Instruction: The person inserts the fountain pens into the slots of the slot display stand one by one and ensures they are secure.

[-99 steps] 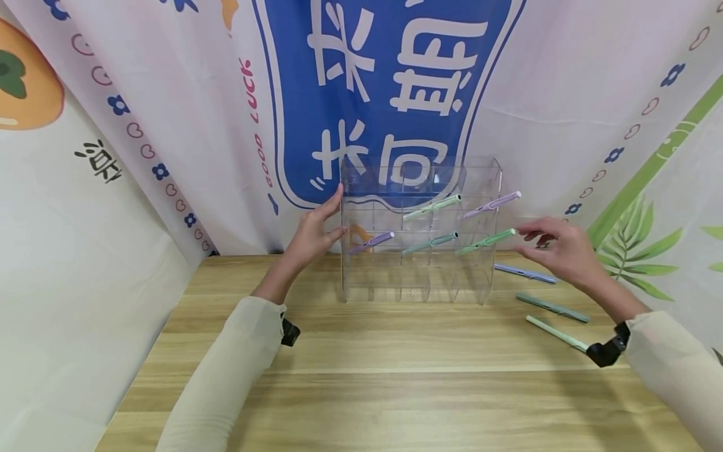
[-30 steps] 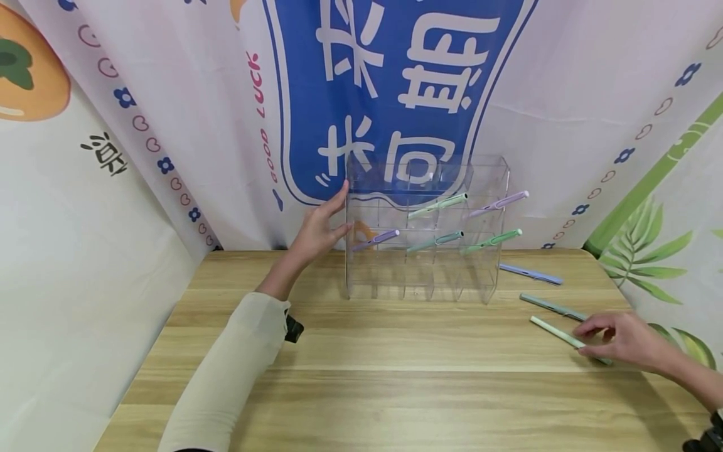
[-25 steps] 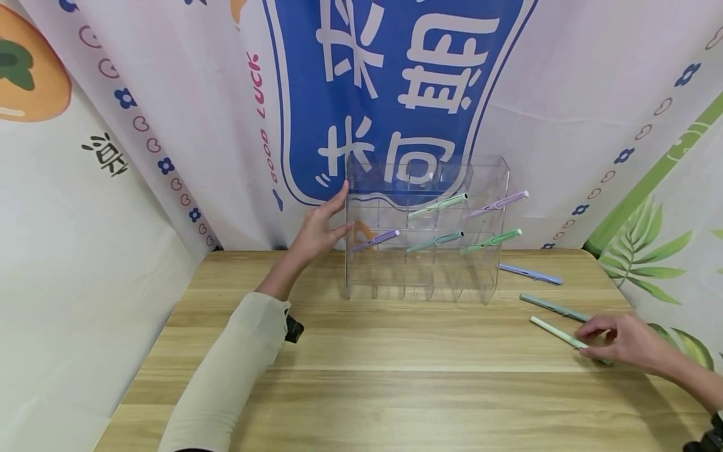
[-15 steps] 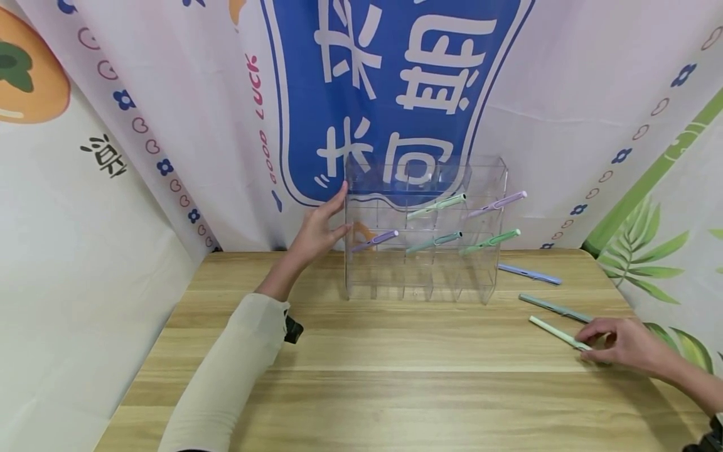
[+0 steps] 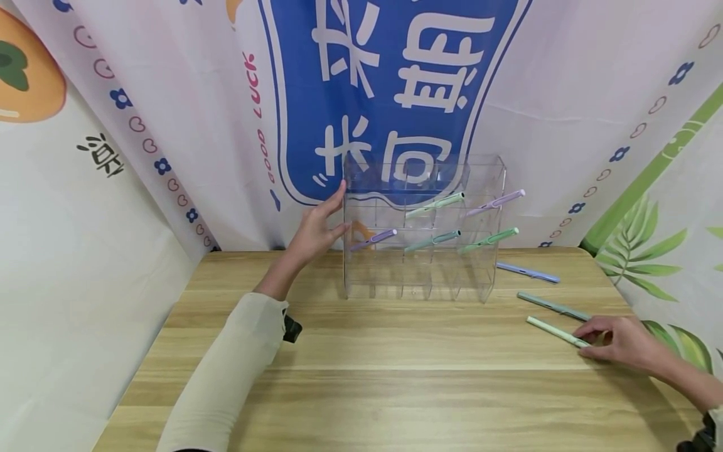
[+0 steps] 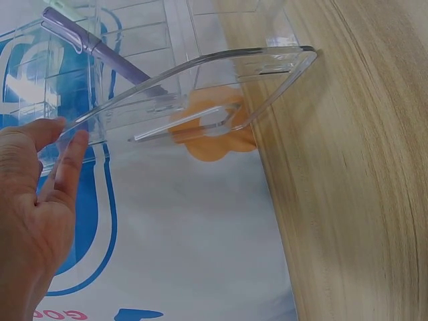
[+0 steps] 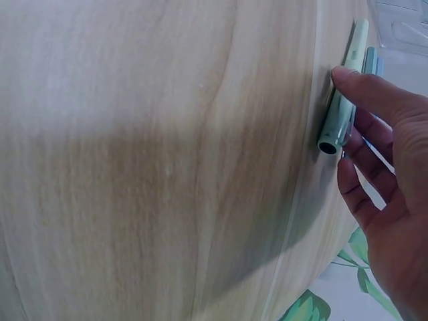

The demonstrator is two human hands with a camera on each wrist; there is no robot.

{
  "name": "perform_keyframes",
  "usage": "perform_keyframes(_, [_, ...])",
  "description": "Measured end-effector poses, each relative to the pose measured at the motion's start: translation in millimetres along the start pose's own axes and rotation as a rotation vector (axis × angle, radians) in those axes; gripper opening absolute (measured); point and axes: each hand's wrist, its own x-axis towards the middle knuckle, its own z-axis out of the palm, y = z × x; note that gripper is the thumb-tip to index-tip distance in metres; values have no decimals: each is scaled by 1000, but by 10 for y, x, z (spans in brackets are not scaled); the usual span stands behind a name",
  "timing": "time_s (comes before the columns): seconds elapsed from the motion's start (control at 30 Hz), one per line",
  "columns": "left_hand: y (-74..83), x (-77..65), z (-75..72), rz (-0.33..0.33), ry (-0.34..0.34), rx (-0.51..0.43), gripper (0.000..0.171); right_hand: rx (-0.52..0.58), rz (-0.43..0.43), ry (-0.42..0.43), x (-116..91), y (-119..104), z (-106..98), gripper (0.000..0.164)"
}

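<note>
A clear acrylic pen rack (image 5: 418,276) stands at the back of the wooden table, with several pens poking out of its compartments. My left hand (image 5: 316,232) grips the rack's left side panel; in the left wrist view, thumb and fingers (image 6: 70,164) are at the panel's edge near a purple pen (image 6: 100,50). At the right, my right hand (image 5: 624,342) pinches a pale green pen (image 5: 553,329) near its capped end, thumb on one side and fingers on the other. The right wrist view shows the pen's round dark cap end (image 7: 328,146) pointing toward the camera.
Beyond the pale green pen lie a grey-green pen (image 5: 548,304) and a blue pen (image 5: 528,272), the blue one close to the rack's right side. A printed curtain (image 5: 542,125) hangs right behind the table's back edge (image 5: 248,253).
My right hand has come away from the green pen at the rack's right side, down and right to the pale green pen, and its fingers have closed on it. My left hand stays on the rack.
</note>
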Motion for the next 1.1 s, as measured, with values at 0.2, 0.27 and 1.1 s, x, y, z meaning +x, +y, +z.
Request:
perform_keyframes(0.2, [9, 5, -5, 0, 2, 5, 88, -14, 0, 23, 7, -1, 20, 41])
perform_keyframes(0.27, [9, 8, -6, 0, 2, 10, 88, -20, -1, 27, 11, -6, 23, 41])
perform_keyframes(1.1, [4, -4, -6, 22, 8, -8, 89, 122, 40, -9, 89, -111, -48, 35])
